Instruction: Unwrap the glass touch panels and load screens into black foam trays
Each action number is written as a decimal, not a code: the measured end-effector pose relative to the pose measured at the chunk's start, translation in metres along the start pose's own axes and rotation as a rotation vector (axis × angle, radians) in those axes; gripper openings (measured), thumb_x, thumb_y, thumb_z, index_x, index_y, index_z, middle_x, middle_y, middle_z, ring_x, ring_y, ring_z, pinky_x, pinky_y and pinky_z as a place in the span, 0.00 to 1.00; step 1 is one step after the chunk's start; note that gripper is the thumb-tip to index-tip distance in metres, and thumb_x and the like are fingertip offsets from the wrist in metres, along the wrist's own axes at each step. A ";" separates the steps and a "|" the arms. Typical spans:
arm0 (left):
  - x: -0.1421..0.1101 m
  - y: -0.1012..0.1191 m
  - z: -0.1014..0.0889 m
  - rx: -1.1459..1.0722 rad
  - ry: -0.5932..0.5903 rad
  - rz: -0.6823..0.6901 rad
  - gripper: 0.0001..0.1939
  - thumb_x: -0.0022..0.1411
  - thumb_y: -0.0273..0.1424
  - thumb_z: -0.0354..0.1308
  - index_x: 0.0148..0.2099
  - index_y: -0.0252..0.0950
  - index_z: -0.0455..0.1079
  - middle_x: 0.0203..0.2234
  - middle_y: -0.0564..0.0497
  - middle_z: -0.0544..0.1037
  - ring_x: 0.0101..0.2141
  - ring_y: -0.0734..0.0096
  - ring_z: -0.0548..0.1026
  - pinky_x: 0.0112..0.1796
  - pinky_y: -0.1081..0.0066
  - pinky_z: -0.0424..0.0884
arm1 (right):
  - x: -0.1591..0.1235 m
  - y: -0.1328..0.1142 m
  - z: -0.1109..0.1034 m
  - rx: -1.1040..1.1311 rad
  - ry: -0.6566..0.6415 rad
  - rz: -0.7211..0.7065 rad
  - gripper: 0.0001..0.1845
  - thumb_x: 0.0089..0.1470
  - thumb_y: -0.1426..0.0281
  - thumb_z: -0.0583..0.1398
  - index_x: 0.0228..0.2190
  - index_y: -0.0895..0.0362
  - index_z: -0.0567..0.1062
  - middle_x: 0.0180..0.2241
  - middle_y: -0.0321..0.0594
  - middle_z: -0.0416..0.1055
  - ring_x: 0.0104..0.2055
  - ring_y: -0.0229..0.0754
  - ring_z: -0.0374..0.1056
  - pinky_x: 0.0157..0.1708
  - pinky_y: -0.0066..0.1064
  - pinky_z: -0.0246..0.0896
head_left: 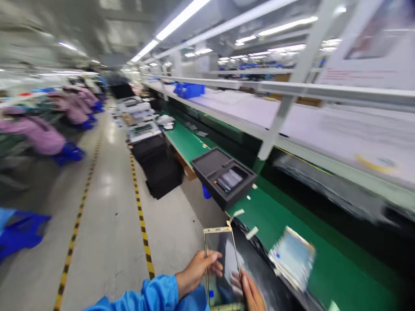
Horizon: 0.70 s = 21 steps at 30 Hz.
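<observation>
A clear touch screen panel [223, 280] with a thin gold border is held upright in front of me, low in the head view. Its left edge is pinched by my left hand [196, 270], whose fingertips show through the glass. My right hand [249, 289] grips the right edge, its fingers partly behind the pane. A small blue sticker [211, 294] is near the panel's lower left corner, and a short flex tail [228, 223] sticks up at its top right. The panel's bottom end is cut off by the frame.
A black foam tray [207, 164] holding a screen part sits on the green bench [275, 207]. Wrapped panels [295, 257] lie to the right, beside black cables [253, 242]. Black trays [158, 172] are stacked by the aisle. Several people in pink [42, 134] sit at left.
</observation>
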<state>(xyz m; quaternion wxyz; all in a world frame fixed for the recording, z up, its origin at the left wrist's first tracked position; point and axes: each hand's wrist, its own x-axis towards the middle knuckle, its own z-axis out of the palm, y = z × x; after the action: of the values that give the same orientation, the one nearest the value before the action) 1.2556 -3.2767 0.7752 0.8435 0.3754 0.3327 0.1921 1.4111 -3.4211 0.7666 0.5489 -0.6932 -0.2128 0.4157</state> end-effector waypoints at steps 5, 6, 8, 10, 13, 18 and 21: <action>-0.001 0.028 0.012 0.106 -0.056 -0.023 0.34 0.46 0.53 0.72 0.46 0.30 0.76 0.31 0.44 0.83 0.31 0.62 0.81 0.39 0.65 0.72 | -0.014 -0.013 0.031 -0.011 0.198 -0.141 0.38 0.45 0.45 0.65 0.51 0.57 0.74 0.26 0.37 0.73 0.26 0.45 0.71 0.30 0.37 0.69; 0.002 0.031 0.017 0.133 -0.079 -0.045 0.35 0.46 0.52 0.72 0.46 0.30 0.76 0.31 0.43 0.83 0.31 0.62 0.81 0.38 0.65 0.73 | -0.016 -0.013 0.030 -0.007 0.240 -0.147 0.36 0.46 0.47 0.65 0.50 0.57 0.74 0.24 0.35 0.71 0.24 0.43 0.69 0.27 0.35 0.67; 0.006 0.032 0.029 0.167 -0.154 -0.099 0.35 0.47 0.52 0.72 0.48 0.30 0.76 0.33 0.42 0.83 0.32 0.60 0.82 0.38 0.65 0.73 | -0.023 -0.010 0.022 0.036 0.310 -0.147 0.33 0.47 0.50 0.64 0.50 0.57 0.73 0.23 0.33 0.69 0.22 0.40 0.66 0.25 0.32 0.63; 0.008 0.029 0.043 0.170 -0.233 -0.152 0.34 0.50 0.50 0.71 0.51 0.30 0.74 0.38 0.39 0.83 0.35 0.59 0.82 0.39 0.65 0.73 | -0.031 -0.003 0.006 0.083 0.396 -0.149 0.33 0.47 0.51 0.64 0.50 0.58 0.73 0.22 0.32 0.69 0.22 0.39 0.65 0.24 0.31 0.61; 0.011 0.019 0.061 0.171 -0.292 -0.206 0.33 0.52 0.49 0.70 0.53 0.32 0.73 0.44 0.38 0.82 0.38 0.57 0.82 0.41 0.63 0.74 | -0.040 -0.004 -0.039 0.152 0.572 -0.166 0.35 0.45 0.50 0.65 0.49 0.59 0.72 0.21 0.31 0.68 0.21 0.38 0.63 0.22 0.29 0.58; 0.024 0.006 0.077 0.219 -0.324 -0.224 0.31 0.53 0.50 0.69 0.51 0.32 0.74 0.45 0.37 0.82 0.40 0.57 0.82 0.43 0.64 0.73 | -0.043 -0.087 -0.175 0.110 0.858 -0.341 0.42 0.45 0.50 0.65 0.56 0.61 0.67 0.22 0.31 0.69 0.21 0.37 0.62 0.21 0.28 0.58; 0.030 0.002 0.087 0.235 -0.311 -0.211 0.32 0.50 0.50 0.71 0.49 0.33 0.75 0.45 0.38 0.82 0.40 0.58 0.82 0.43 0.65 0.73 | -0.032 -0.180 -0.272 -0.062 0.995 -0.492 0.41 0.50 0.53 0.63 0.60 0.60 0.64 0.24 0.30 0.70 0.22 0.36 0.63 0.22 0.28 0.58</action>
<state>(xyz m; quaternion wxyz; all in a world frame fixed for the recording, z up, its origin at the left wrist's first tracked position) 1.3382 -3.3020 0.8076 0.8504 0.4595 0.2562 0.0026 1.6422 -3.5483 0.9605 0.6432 -0.7519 -0.0955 -0.1088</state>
